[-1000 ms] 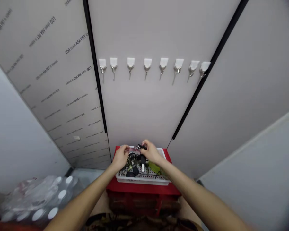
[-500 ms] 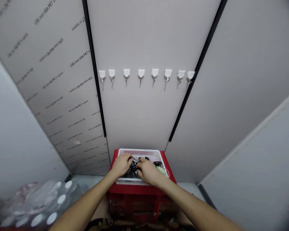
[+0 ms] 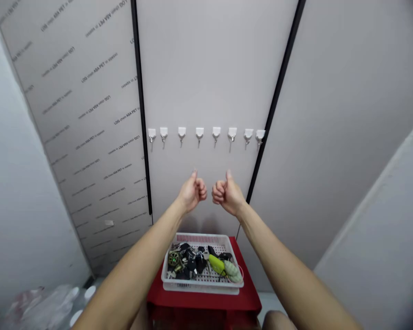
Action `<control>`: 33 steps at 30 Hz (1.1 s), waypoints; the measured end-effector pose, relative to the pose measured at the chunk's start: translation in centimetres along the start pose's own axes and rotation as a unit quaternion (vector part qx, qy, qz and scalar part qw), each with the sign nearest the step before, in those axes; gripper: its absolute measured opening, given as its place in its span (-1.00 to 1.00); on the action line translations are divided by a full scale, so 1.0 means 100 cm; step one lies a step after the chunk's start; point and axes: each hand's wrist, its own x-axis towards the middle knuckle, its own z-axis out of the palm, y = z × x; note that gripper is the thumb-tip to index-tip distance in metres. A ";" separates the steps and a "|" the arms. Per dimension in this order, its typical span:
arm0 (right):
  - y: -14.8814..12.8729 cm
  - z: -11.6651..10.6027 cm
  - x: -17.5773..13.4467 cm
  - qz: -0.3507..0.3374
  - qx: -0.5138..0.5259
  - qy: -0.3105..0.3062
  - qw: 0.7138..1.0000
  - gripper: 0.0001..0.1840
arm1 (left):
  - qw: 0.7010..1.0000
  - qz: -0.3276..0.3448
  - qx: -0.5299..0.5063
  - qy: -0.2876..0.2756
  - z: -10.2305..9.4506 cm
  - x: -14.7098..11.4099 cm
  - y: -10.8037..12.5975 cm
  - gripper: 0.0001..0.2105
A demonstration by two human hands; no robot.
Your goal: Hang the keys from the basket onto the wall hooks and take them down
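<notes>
My left hand is raised in front of the wall, its fingers curled into a fist and the thumb pointing up. Facing it, my right hand makes the same thumbs-up fist. Nothing shows in either hand. Below them a white plastic basket holds a heap of keys and key fobs. A yellow-green case and a pale green ribbed item lie at its right side. Above the hands, a row of several white hooks is stuck to the wall, with nothing hanging on them.
The basket stands on a red stool or small table. Black strips run down the wall panels. At lower left are capped bottles and clear plastic wrap. A knee shows at the bottom.
Both hands have come up out of the basket to in front of the wall and closed into thumbs-up fists. The view has shifted, so the hooks appear lower and the basket's contents are uncovered.
</notes>
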 end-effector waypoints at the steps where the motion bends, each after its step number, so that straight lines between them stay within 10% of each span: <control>1: -0.009 0.000 0.002 -0.012 0.009 -0.016 1.000 -0.44 | 1.000 -0.002 0.005 -0.028 0.009 0.005 0.009 -0.51; 11: 0.010 -0.009 0.007 0.087 0.008 -0.108 0.990 -0.40 | 0.986 -0.129 0.021 -0.107 -0.004 0.005 -0.003 -0.47; 26: 0.043 -0.010 -0.004 0.123 -0.035 -0.076 0.989 -0.40 | 0.985 -0.145 0.040 -0.085 -0.018 -0.005 -0.039 -0.47; 30: 0.073 -0.007 -0.006 0.090 -0.153 -0.033 0.984 -0.43 | 0.974 -0.107 0.200 0.009 -0.037 -0.015 -0.055 -0.56; 33: 0.107 -0.003 -0.014 0.079 -0.336 -0.023 0.938 -0.53 | 0.891 -0.054 0.445 0.068 -0.065 -0.034 -0.075 -0.74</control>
